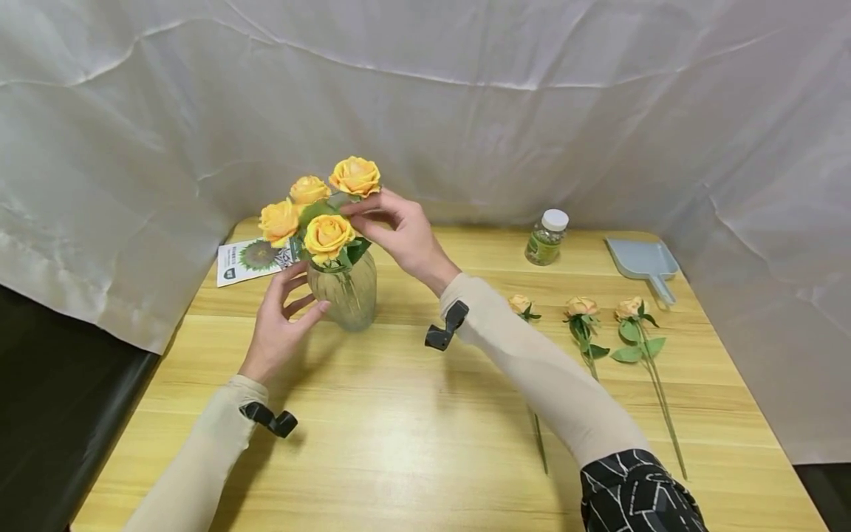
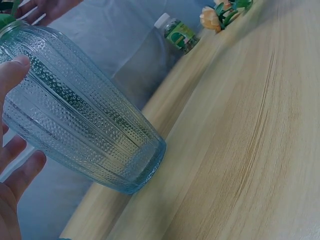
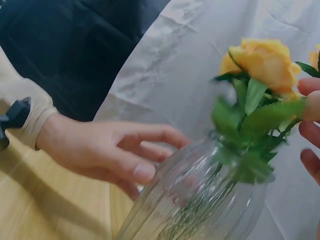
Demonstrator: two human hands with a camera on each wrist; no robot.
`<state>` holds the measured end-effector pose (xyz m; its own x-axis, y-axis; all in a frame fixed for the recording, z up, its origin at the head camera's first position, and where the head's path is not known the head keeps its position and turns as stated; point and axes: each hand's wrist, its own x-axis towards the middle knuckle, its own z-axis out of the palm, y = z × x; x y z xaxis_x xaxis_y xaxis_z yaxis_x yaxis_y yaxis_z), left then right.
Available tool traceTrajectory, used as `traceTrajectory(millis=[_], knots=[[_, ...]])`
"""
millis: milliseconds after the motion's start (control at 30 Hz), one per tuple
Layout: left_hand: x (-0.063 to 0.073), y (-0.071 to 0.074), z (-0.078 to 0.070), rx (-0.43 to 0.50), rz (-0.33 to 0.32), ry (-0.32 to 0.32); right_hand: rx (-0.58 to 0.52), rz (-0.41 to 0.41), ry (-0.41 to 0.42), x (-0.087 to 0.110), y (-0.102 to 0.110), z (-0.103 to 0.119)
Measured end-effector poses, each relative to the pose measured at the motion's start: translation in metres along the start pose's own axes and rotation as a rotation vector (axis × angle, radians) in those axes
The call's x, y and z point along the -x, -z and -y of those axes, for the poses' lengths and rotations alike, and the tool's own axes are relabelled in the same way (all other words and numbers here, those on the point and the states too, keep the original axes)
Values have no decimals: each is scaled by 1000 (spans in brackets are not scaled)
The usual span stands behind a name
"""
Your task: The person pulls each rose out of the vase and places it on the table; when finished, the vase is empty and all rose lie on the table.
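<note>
A ribbed clear glass vase (image 1: 346,295) stands toward the table's back left, with several yellow roses (image 1: 329,238) in its mouth. My right hand (image 1: 405,233) is above the rim and pinches a yellow rose (image 1: 355,177) just under its bloom; leaves partly hide the fingertips. On the vase's left side, my left hand (image 1: 279,318) has its fingers spread and loosely bent, fingertips right at the glass. Its thumb overlaps the vase in the left wrist view. Green stems show through the glass in the right wrist view.
Three peach roses, including one with a long stem (image 1: 654,377), lie at the right, partly under my right forearm. A white-lidded jar (image 1: 545,238) and a grey dustpan (image 1: 641,258) sit at the back. Behind the vase lies a packet with a sunflower picture (image 1: 249,260).
</note>
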<state>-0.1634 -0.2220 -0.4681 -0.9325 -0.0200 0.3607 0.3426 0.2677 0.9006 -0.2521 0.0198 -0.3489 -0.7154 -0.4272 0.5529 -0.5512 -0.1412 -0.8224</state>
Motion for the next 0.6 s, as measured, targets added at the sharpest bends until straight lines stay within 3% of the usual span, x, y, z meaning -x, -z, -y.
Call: traceTrajectory(millis=[333, 600], knots=[[1, 0, -1, -15, 5, 9, -82, -168, 60, -7, 9, 17], [0, 0, 0, -7, -1, 11, -203, -311, 156, -13, 23, 29]])
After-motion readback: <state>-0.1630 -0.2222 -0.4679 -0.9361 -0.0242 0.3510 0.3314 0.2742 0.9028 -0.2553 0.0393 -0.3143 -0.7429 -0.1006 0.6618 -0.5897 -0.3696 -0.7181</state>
